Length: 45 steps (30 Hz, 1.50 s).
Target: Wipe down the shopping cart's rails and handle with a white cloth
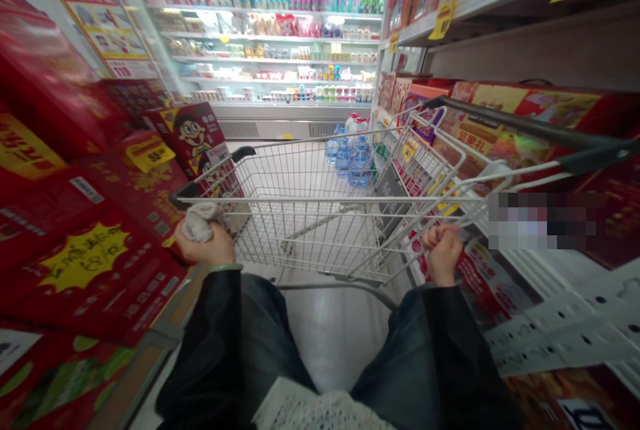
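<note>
A wire shopping cart (310,201) stands sideways across the aisle in front of my knees, its handle (520,125) off to the right. My left hand (213,243) is closed around a crumpled, light grey cloth (200,222), just below the cart's left corner. On the other side, my right hand (443,251) is curled into a grip at the wires near the handle end of the cart. The fingertips of that hand are partly hidden. Through the mesh the basket shows only bare wire and the floor beyond.
Red gift boxes (100,250) are stacked close on the left. Shelving (550,323) with more boxes runs along the right. Several large water bottles (359,162) stand on the floor past the cart, before a refrigerated display case (280,113).
</note>
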Each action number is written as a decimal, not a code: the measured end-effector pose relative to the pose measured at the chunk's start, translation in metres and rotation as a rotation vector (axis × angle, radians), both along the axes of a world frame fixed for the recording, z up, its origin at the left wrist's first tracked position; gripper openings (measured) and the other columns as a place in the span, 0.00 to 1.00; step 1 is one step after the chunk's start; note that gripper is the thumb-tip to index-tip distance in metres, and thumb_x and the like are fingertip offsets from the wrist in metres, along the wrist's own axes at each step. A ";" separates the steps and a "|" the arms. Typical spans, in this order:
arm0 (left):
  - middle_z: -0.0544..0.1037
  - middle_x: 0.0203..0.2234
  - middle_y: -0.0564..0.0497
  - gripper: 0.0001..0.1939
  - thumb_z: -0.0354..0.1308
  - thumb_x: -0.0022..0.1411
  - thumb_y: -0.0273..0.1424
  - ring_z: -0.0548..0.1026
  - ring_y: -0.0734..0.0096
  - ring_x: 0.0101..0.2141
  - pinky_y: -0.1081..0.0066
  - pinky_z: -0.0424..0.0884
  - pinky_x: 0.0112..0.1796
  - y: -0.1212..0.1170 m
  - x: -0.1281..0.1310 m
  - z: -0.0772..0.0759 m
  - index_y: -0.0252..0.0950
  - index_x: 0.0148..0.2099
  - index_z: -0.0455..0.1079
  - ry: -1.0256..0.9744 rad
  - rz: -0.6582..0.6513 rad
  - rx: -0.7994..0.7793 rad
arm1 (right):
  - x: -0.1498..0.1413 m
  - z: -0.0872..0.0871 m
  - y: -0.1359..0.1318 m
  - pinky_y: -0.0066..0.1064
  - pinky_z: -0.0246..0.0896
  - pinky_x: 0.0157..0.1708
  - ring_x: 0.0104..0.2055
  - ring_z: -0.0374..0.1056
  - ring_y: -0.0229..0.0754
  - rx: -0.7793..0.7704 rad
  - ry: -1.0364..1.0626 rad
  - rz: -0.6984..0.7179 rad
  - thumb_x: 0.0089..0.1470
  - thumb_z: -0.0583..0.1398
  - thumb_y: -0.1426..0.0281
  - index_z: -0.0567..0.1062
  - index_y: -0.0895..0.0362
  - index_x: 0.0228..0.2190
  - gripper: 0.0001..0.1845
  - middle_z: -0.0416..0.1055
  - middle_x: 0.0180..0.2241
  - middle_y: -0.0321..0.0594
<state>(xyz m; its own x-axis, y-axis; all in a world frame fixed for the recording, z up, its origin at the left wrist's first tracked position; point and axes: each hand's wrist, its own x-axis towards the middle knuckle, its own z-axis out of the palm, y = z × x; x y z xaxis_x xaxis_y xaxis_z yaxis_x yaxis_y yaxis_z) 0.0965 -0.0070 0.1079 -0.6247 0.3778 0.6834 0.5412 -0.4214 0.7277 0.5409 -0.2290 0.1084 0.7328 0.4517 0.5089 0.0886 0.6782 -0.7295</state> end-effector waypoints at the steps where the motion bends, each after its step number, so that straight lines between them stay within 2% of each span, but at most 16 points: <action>1: 0.75 0.53 0.33 0.25 0.58 0.63 0.28 0.76 0.50 0.55 0.49 0.71 0.61 -0.003 0.014 0.002 0.22 0.61 0.64 -0.006 0.015 0.016 | 0.000 0.000 0.000 0.28 0.36 0.20 0.18 0.41 0.31 0.001 0.003 0.002 0.64 0.59 0.40 0.56 0.51 0.23 0.33 0.45 0.17 0.23; 3: 0.77 0.55 0.34 0.25 0.59 0.64 0.29 0.77 0.52 0.57 0.53 0.71 0.62 -0.017 0.053 0.002 0.25 0.61 0.66 -0.008 0.044 0.068 | 0.001 -0.001 -0.001 0.27 0.37 0.20 0.18 0.41 0.30 -0.003 0.004 0.010 0.64 0.58 0.40 0.56 0.51 0.24 0.33 0.45 0.17 0.22; 5: 0.76 0.59 0.33 0.26 0.61 0.65 0.31 0.75 0.52 0.62 0.53 0.69 0.66 -0.038 0.095 0.001 0.28 0.63 0.66 0.023 0.000 0.140 | 0.003 -0.001 -0.002 0.27 0.37 0.20 0.18 0.42 0.30 -0.014 -0.006 0.027 0.65 0.58 0.39 0.57 0.51 0.24 0.33 0.45 0.17 0.22; 8: 0.75 0.60 0.32 0.23 0.62 0.67 0.32 0.75 0.52 0.63 0.50 0.70 0.66 -0.073 0.148 0.001 0.30 0.62 0.69 0.069 -0.095 0.235 | 0.003 0.001 -0.003 0.27 0.38 0.20 0.17 0.42 0.31 -0.030 -0.024 0.052 0.65 0.58 0.40 0.58 0.51 0.24 0.32 0.44 0.17 0.22; 13: 0.74 0.64 0.34 0.23 0.59 0.70 0.26 0.73 0.52 0.66 0.47 0.72 0.65 -0.123 0.214 0.005 0.36 0.65 0.68 0.164 -0.323 0.317 | 0.001 0.005 -0.003 0.26 0.38 0.19 0.17 0.41 0.30 -0.021 -0.025 0.020 0.64 0.58 0.39 0.58 0.51 0.23 0.33 0.45 0.17 0.22; 18: 0.72 0.67 0.39 0.25 0.55 0.71 0.26 0.68 0.54 0.70 0.52 0.76 0.63 -0.164 0.287 0.004 0.39 0.68 0.67 0.536 -0.701 0.492 | 0.002 0.004 -0.003 0.28 0.40 0.19 0.17 0.43 0.31 -0.082 -0.044 -0.077 0.62 0.57 0.36 0.58 0.51 0.23 0.35 0.47 0.17 0.23; 20: 0.73 0.67 0.43 0.23 0.53 0.72 0.27 0.66 0.57 0.71 0.57 0.75 0.64 -0.173 0.311 0.004 0.42 0.67 0.71 0.693 -0.774 0.596 | 0.004 0.003 -0.005 0.29 0.42 0.19 0.18 0.48 0.32 -0.130 -0.053 -0.144 0.60 0.57 0.34 0.61 0.51 0.23 0.36 0.52 0.17 0.25; 22: 0.75 0.65 0.47 0.19 0.52 0.75 0.29 0.67 0.60 0.70 0.60 0.74 0.64 -0.172 0.321 0.005 0.45 0.63 0.75 0.797 -0.785 0.624 | 0.007 0.004 -0.007 0.30 0.44 0.19 0.19 0.51 0.33 -0.156 -0.051 -0.173 0.59 0.59 0.34 0.63 0.52 0.23 0.36 0.55 0.18 0.27; 24: 0.78 0.62 0.48 0.16 0.54 0.76 0.31 0.69 0.61 0.69 0.60 0.74 0.64 -0.162 0.311 0.006 0.45 0.59 0.78 0.855 -0.790 0.602 | 0.010 0.004 -0.009 0.29 0.43 0.19 0.18 0.49 0.32 -0.152 -0.051 -0.127 0.60 0.58 0.35 0.61 0.52 0.22 0.36 0.52 0.17 0.25; 26: 0.80 0.60 0.46 0.16 0.56 0.74 0.30 0.71 0.60 0.68 0.58 0.76 0.63 -0.146 0.281 0.006 0.44 0.58 0.78 0.854 -0.769 0.586 | 0.012 0.005 -0.011 0.28 0.42 0.19 0.17 0.45 0.31 -0.123 -0.053 -0.050 0.62 0.58 0.36 0.58 0.51 0.22 0.35 0.47 0.16 0.23; 31: 0.78 0.62 0.41 0.25 0.55 0.66 0.24 0.72 0.55 0.67 0.52 0.75 0.63 -0.093 0.154 -0.003 0.39 0.64 0.73 0.717 -0.490 0.441 | 0.013 0.006 -0.013 0.28 0.40 0.20 0.17 0.44 0.30 -0.081 -0.045 0.001 0.64 0.58 0.39 0.57 0.52 0.23 0.34 0.47 0.16 0.23; 34: 0.79 0.61 0.39 0.25 0.59 0.60 0.24 0.76 0.54 0.63 0.53 0.71 0.66 -0.054 0.078 -0.011 0.36 0.60 0.76 0.514 -0.275 0.220 | 0.010 0.006 -0.011 0.28 0.40 0.20 0.17 0.44 0.31 -0.073 -0.043 -0.009 0.65 0.58 0.39 0.57 0.52 0.23 0.34 0.46 0.16 0.22; 37: 0.81 0.55 0.37 0.23 0.60 0.57 0.24 0.79 0.52 0.58 0.54 0.73 0.63 -0.013 0.027 -0.012 0.30 0.56 0.75 0.092 -0.058 -0.020 | 0.006 0.007 -0.010 0.28 0.39 0.20 0.17 0.43 0.31 -0.065 -0.032 -0.021 0.63 0.58 0.38 0.58 0.52 0.23 0.34 0.46 0.16 0.22; 39: 0.83 0.51 0.35 0.24 0.60 0.57 0.23 0.82 0.51 0.53 0.54 0.76 0.59 0.006 0.017 -0.011 0.24 0.56 0.74 -0.121 0.001 -0.090 | 0.005 0.007 -0.009 0.28 0.39 0.20 0.17 0.43 0.31 -0.064 -0.026 -0.024 0.64 0.58 0.38 0.57 0.52 0.23 0.34 0.46 0.16 0.22; 41: 0.83 0.50 0.34 0.25 0.61 0.58 0.23 0.82 0.52 0.52 0.55 0.77 0.58 0.012 0.027 -0.012 0.22 0.58 0.72 -0.184 -0.002 -0.092 | 0.004 0.008 -0.008 0.28 0.38 0.20 0.17 0.43 0.31 -0.060 -0.021 -0.027 0.64 0.57 0.39 0.56 0.52 0.23 0.35 0.46 0.16 0.23; 45: 0.80 0.57 0.34 0.27 0.62 0.64 0.28 0.80 0.55 0.57 0.56 0.76 0.61 -0.019 0.089 -0.018 0.26 0.64 0.70 -0.151 -0.095 0.075 | 0.003 0.008 -0.006 0.27 0.38 0.19 0.17 0.43 0.30 -0.038 -0.004 -0.051 0.64 0.58 0.38 0.56 0.52 0.23 0.35 0.47 0.16 0.23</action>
<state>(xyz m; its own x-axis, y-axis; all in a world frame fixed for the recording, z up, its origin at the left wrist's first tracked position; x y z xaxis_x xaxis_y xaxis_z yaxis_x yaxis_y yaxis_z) 0.1851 -0.0259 0.0900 -0.6860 0.3916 0.6132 0.3836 -0.5215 0.7621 0.5441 -0.2353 0.1161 0.7531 0.4329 0.4954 0.1256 0.6445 -0.7542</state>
